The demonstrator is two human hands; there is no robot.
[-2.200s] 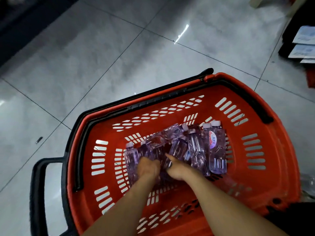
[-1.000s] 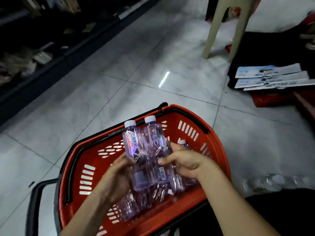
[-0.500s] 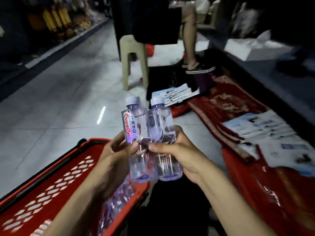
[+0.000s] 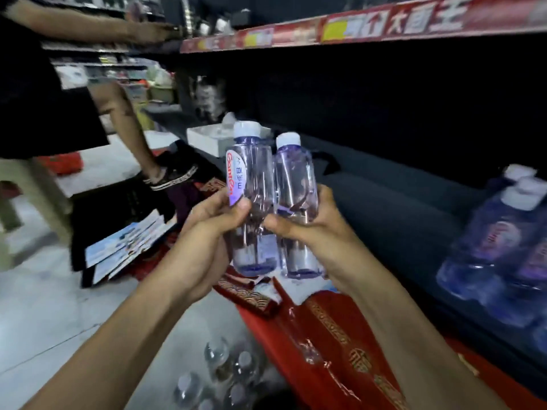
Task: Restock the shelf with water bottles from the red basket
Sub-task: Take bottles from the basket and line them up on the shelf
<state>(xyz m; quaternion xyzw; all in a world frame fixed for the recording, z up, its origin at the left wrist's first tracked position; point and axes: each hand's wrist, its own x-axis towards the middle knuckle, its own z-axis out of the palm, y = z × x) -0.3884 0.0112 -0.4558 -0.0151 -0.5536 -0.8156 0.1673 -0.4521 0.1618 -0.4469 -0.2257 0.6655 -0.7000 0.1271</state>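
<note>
I hold two clear water bottles upright and side by side in front of me. My left hand grips the left bottle, which has a red-lettered label and a white cap. My right hand grips the right bottle, also white-capped. Both sit in the air before the low dark shelf. At the right end of that shelf stand several more water bottles. The red basket is out of view.
A person stands at the left, reaching to an upper shelf, one foot near a plastic stool. Red bags, leaflets and a wrapped pack of bottles lie on the floor. A white box sits on the shelf.
I lifted both bottles out of the red basket and turned right toward the shelf; the basket has left the view and the shelf with its bottles has come into sight.
</note>
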